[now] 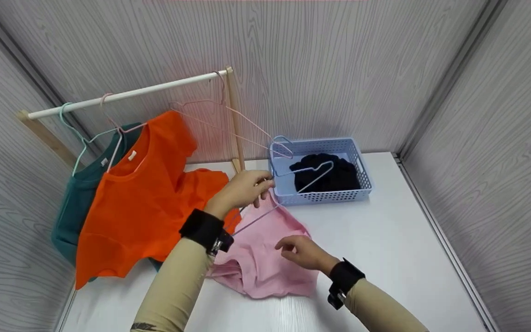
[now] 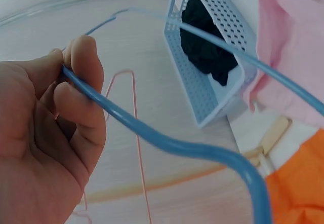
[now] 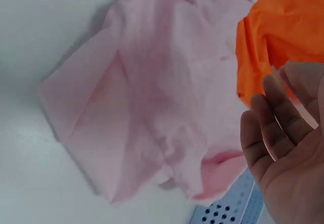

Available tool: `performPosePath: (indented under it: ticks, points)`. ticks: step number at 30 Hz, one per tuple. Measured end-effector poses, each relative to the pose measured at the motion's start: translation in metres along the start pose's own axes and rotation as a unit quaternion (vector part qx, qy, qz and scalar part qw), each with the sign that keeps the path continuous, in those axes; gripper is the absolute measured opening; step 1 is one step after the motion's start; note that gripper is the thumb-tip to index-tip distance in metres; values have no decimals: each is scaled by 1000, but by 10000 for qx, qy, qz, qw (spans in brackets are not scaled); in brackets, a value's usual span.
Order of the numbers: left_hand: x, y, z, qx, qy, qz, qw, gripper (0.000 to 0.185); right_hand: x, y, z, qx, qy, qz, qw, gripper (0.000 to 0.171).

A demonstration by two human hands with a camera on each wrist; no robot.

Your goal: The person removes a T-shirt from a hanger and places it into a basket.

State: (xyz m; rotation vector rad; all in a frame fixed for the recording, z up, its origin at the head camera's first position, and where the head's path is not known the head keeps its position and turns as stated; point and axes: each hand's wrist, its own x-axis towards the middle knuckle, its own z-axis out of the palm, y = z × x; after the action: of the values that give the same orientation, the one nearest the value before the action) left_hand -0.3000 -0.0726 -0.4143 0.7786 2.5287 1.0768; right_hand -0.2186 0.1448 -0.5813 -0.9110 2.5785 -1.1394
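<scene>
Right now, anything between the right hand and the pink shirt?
Nothing visible. The right hand hovers open just over the pink shirt on the table. The left hand holds the blue hanger above the shirt's far edge, off to the side.

Both arms in beige long sleeves. Black wrist strap with a small metal-and-black camera mount on left wrist (image 1: 204,229) and right wrist (image 1: 345,278). Dark tattoo edge at left forearm.
</scene>
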Motion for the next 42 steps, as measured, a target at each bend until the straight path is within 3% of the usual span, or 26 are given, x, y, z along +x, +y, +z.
performPosePath:
  ticks: [2,8,12,15,21,27,30,36,42]
  points:
    - [-8,-6,-10,73,-103,-131,9998,21,-11,14,-7,-15,76,244,9997,20]
    - [-34,-29,-39,-83,-692,-956,9930,23,-45,45,-28,-77,378,692,9969,18]
    - [-51,-46,-49,-357,-1027,-1443,9835,24,-60,56,-41,-57,480,1022,9936,18]
    - [-59,-59,-53,-591,-1056,-1727,9775,24,-67,62,-47,-120,507,1192,9915,18]
    - [-59,-73,-64,-1336,-339,-1978,9705,29,-71,65,-51,-107,495,1303,9902,18]
    - [-40,-58,-80,-1848,695,-1770,9642,34,-69,65,-48,103,487,1197,9916,18]
    - [-28,-45,-92,-2262,1297,-1634,9515,36,-69,65,-48,49,450,1297,9905,19]
    - [-4,-20,-115,-3138,2234,-1486,9108,36,-70,66,-48,-20,408,1542,9872,17]
    - [17,-15,-129,-3272,2626,-1545,8945,39,-69,63,-44,76,386,1533,9874,17]
